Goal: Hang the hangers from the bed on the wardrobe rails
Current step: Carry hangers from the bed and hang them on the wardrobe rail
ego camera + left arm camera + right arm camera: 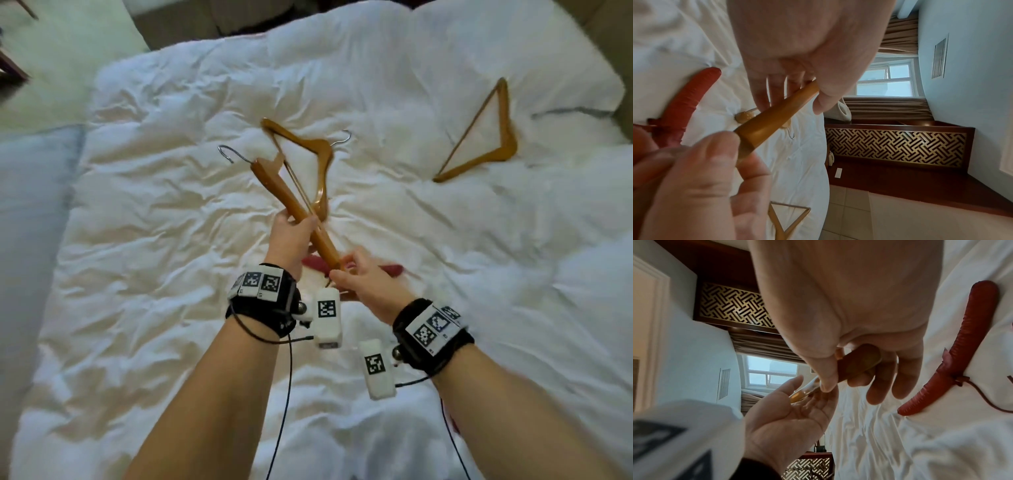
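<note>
Both hands hold one wooden hanger [274, 186] above the white bed [154, 257], its metal hook pointing up and left. My left hand [291, 236] grips the arm near its middle, thumb over the wood [777, 113]. My right hand [356, 277] pinches the arm's lower end [859, 363] between thumb and fingers. A second wooden hanger [320, 154] lies on the duvet just beyond the held one. A third [503, 137] lies at the far right. Flat on the duvet beneath my hands is a red padded hanger [390, 269]. No wardrobe rail is in view.
A pillow [30, 205] lies at the bed's left side. In the left wrist view a dark wooden unit with a lattice panel [896, 146] stands beside the bed, with tiled floor [849, 211] in front of it and a curtained window [885, 81] behind.
</note>
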Demonstrator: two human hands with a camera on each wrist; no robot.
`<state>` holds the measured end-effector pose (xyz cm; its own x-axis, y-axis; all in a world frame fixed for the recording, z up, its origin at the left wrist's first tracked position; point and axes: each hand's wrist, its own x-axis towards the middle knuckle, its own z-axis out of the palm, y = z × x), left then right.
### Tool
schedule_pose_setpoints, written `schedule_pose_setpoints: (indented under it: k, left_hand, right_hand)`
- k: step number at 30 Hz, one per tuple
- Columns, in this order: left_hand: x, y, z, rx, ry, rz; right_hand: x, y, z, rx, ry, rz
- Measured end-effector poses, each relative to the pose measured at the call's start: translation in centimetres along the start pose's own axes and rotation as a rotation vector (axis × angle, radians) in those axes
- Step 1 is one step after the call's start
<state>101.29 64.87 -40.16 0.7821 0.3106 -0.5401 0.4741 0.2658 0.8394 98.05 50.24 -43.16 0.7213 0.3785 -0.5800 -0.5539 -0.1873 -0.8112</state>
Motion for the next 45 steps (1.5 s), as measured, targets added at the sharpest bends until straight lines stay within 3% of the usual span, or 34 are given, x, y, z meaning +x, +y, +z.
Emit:
schedule_pose_setpoints:
  k: [10, 15, 20, 35, 39, 45]
  left_hand:
    - [-6.7, 0.5, -8.7, -0.028, -0.019, -0.011]
    - [-9.5, 1.4, -10.5, -0.009, -0.050, -0.013]
    - [-13.0, 2.5, -10.2, 0.123, -0.001, 0.082]
    - [-25.3, 0.0, -2.7, 0.427, 0.350, 0.421]
    - [-27.9, -1.5, -3.1, 0.498, 0.443, 0.349]
    - [-33.1, -3.2, -6.1, 0.545, 0.583, 0.295]
  right_hand:
    - [-7.3, -0.4, 7.4, -0.205, -0.005, -0.066]
    - [-9.2, -1.3, 7.9, -0.226, -0.034, -0.092]
    - [-10.1, -3.4, 5.5, -0.199, 0.068, -0.206]
    - [-16.7, -6.3, -5.5, -0.125, 0.131, -0.602]
    - [-17.6, -6.2, -7.0, -0.250, 0.149, -0.673]
    - [-17.9, -5.2, -4.4, -0.713, 0.115, -0.675]
